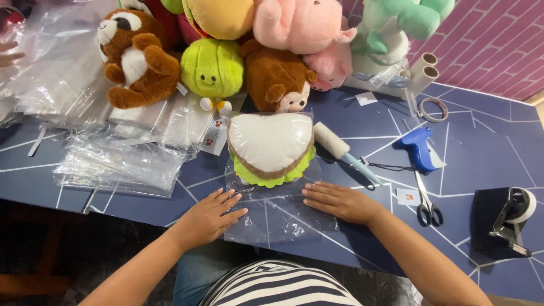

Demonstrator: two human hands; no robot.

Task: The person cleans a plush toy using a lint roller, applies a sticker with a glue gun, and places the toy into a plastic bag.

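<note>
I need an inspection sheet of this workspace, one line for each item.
Surface: dark blue table with white lines.
Job's things: sandwich-shaped plush toy inside clear plastic bag.
Clutter: stack of clear bags, white lint roller, blue tagging gun, black-handled scissors, black tape dispenser, pile of plush toys.
Hands: left hand and right hand flat on the bag.
Cables: nothing seen.
Surroundings: purple brick-pattern wall.

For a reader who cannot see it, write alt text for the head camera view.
Both hands, left hand and right hand, press flat on a clear plastic bag holding a sandwich-shaped plush toy on a blue table. More plush toys, a lint roller, scissors and a tape dispenser lie around.
</note>
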